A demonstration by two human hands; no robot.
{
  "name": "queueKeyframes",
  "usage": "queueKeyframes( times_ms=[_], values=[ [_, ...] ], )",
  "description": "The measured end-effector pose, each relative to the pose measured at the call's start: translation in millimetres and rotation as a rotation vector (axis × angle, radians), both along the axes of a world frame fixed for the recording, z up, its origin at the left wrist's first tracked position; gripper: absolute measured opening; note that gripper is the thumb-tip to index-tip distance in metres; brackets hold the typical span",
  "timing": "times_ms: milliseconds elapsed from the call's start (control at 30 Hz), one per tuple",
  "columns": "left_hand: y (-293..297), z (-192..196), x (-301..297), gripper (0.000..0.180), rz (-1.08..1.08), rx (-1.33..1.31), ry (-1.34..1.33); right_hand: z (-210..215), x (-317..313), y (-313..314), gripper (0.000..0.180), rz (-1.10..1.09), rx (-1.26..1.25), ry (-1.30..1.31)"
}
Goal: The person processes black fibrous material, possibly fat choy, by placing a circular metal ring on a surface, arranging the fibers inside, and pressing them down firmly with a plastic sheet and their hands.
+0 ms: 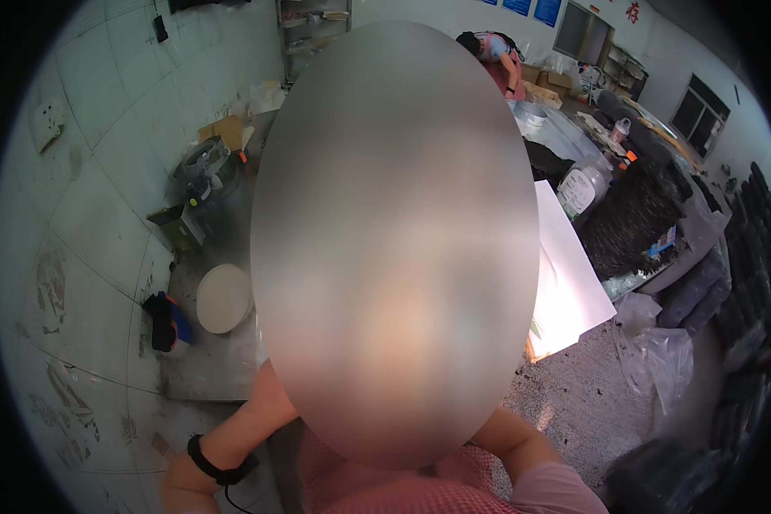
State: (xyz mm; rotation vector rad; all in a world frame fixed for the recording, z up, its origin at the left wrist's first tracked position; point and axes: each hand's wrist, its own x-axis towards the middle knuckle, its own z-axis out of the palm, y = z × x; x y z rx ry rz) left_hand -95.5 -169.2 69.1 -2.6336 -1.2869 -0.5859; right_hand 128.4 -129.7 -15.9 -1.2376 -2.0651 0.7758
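A large blurred oval covers the middle of the head view and hides both my hands and whatever they hold or touch. My left forearm (261, 411), with a black band (218, 467) and a thin cord at it, reaches up into the blur from the lower left. From the lower right my right forearm (512, 439), below a pink sleeve (552, 490), does the same. Brightly lit white sheets (565, 265) stick out past the blur's right edge. On the left, a round white lid or dish (225, 298) lies on a grey tabletop (201, 373).
A tiled wall (86, 231) bounds the left. To the right are a pile of black bristle-like material (634, 214), a clear labelled container (584, 188) and crumpled clear plastic (660, 355) above a speckled floor (565, 403). Another person (497, 56) bends over at the far right.
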Motion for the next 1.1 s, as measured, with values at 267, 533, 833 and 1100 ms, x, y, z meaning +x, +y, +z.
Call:
queueKeyframes(
  times_ms=[267,533,833,1100],
  values=[
    [-10,-80,-2,0.019,-0.024,-0.376,0.073,44,133,1,0.065,0.373,0.165,-0.51],
    [22,-35,-20,0.03,0.217,-1.098,0.055,80,205,197,0.031,0.301,-0.323,-0.43],
    [115,-10,-95,0.051,1.041,-0.63,0.394,-9,216,467,0.068,-0.679,0.427,-0.84],
    [60,-110,-181,0.049,0.793,-0.354,0.363,35,267,468,0.03,-0.688,0.58,-0.51]
  ],
)
